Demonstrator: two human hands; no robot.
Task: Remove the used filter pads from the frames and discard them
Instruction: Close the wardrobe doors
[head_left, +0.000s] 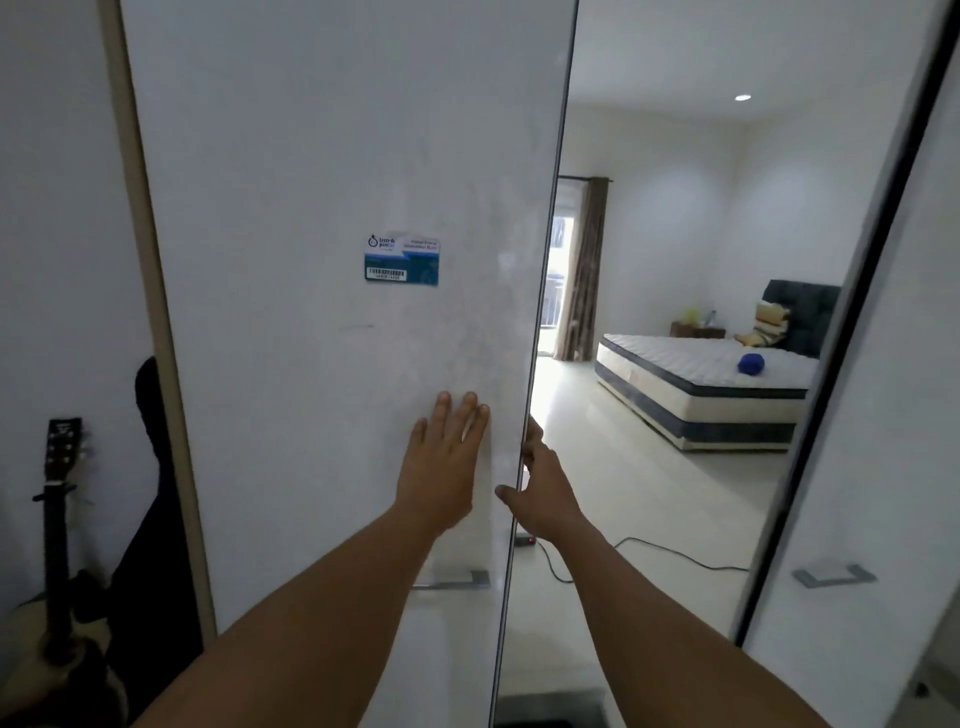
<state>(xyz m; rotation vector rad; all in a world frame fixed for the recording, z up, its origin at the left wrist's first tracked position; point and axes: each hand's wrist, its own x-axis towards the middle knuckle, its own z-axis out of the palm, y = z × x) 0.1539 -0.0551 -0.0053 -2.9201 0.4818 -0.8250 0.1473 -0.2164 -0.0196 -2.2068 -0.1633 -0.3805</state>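
A person's left hand (441, 462) presses flat, fingers straight and together, on a white door (311, 374) below a blue sticker (401, 260), while the right hand (543, 486) curls round the door's edge. A bed (717, 387) stands in the room beyond; the filter pads are out of view.

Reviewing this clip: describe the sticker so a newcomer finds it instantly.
Start at the big white door filling the left-centre. Above the flat left hand sits the sticker. It is the door's only blue-and-white label, with a barcode.
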